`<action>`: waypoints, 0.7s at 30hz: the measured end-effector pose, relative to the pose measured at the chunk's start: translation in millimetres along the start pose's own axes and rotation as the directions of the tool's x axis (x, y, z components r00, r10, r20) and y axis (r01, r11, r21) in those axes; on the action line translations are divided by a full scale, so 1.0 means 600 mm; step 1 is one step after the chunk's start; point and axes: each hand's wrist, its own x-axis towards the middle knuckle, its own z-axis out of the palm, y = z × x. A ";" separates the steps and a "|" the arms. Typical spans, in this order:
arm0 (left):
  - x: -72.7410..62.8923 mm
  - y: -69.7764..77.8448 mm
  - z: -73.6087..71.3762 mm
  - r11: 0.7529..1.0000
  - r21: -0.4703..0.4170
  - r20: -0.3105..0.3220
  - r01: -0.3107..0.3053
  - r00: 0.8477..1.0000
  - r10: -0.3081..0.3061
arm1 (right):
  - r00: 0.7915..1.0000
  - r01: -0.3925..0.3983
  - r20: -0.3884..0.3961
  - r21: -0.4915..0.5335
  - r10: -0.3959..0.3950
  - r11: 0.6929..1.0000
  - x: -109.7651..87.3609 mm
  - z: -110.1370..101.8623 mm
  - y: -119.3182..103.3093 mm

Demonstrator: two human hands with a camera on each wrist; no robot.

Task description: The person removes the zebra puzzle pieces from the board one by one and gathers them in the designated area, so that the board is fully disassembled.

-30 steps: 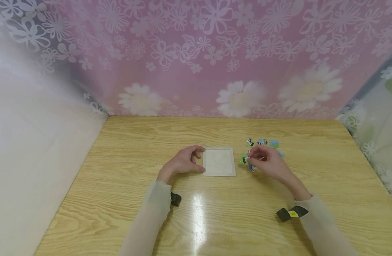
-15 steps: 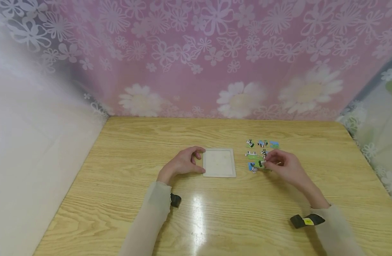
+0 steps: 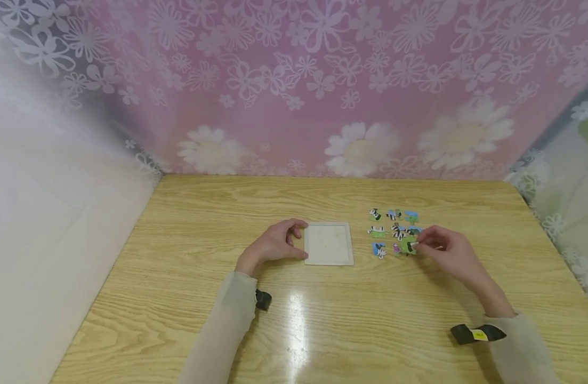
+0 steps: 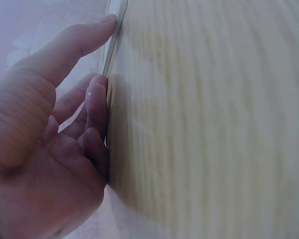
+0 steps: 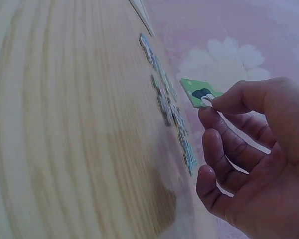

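Note:
My left hand (image 3: 276, 241) steadies the left side of a square, pale puzzle tray (image 3: 328, 244), thumb at the near corner and index finger at the far one. In the left wrist view, the thumb (image 4: 84, 40) lies on the tray's thin edge and the other fingers curl at the table. Between thumb and index finger, my right hand (image 3: 449, 253) pinches a green puzzle piece (image 5: 197, 92) with a dark and white print. It is raised above the table over the right end of the near row of loose pieces, partly covering some of them.
Several loose animal puzzle pieces (image 3: 377, 232) lie in rows on the wood-grain table (image 3: 361, 320), right of the tray. A pink flowered curtain (image 3: 294, 106) hangs along the far edge. Pale cloth walls (image 3: 58, 213) stand at both sides.
My right hand has moved right and slightly nearer with the green puzzle piece, uncovering pieces of the middle and near rows. The left hand and tray have stayed put.

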 end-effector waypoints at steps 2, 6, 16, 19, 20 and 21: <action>-0.001 0.001 -0.001 1.000 -0.001 0.000 0.000 1.000 0.000 | 1.000 -0.008 -0.002 -0.017 0.008 1.000 -0.002 -0.005 0.005; -0.002 0.003 -0.001 1.000 0.003 0.002 -0.005 1.000 0.005 | 1.000 -0.016 -0.001 -0.064 0.016 0.998 -0.004 -0.016 0.013; -0.001 0.000 0.000 1.000 -0.004 0.002 -0.002 1.000 0.002 | 0.992 -0.085 0.085 -0.143 0.098 0.986 -0.008 -0.036 0.022; -0.001 0.001 0.000 1.000 -0.008 0.002 -0.002 1.000 0.002 | 0.989 -0.087 0.101 -0.157 0.103 0.984 -0.007 -0.037 0.024; -0.001 0.001 0.000 1.000 -0.008 0.002 -0.002 1.000 0.002 | 0.990 -0.084 0.102 -0.162 0.101 0.983 -0.007 -0.037 0.025; -0.001 0.001 0.000 1.000 -0.009 0.002 -0.003 1.000 0.003 | 0.990 -0.082 0.104 -0.165 0.100 0.983 -0.006 -0.037 0.026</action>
